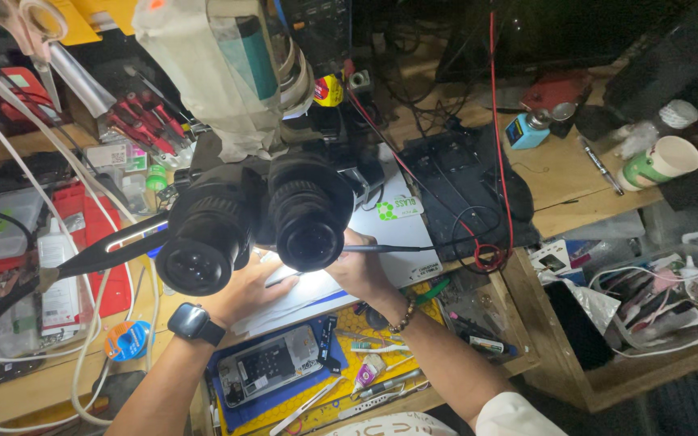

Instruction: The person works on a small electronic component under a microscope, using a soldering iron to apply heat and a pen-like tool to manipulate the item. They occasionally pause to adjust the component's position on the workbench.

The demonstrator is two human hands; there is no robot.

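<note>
A black stereo microscope [252,218] with two eyepieces hangs over the white work mat [397,242] and hides most of what lies beneath it. My left hand [248,291], with a black smartwatch on the wrist, rests on the mat under the eyepieces; what it holds is hidden. My right hand [361,270], with a beaded bracelet, grips a thin dark probe-like tool [401,249] that points right along the mat. An opened phone [264,367] lies on a blue pad just in front of my hands.
Red-handled screwdrivers [143,117] stand at back left. A red wire [498,161] runs down to a black mat [462,182]. A paper cup [660,161] and pen [599,165] sit at right. Tweezers and small tools [365,379] litter the yellow tray. Cables fill a bin [656,299].
</note>
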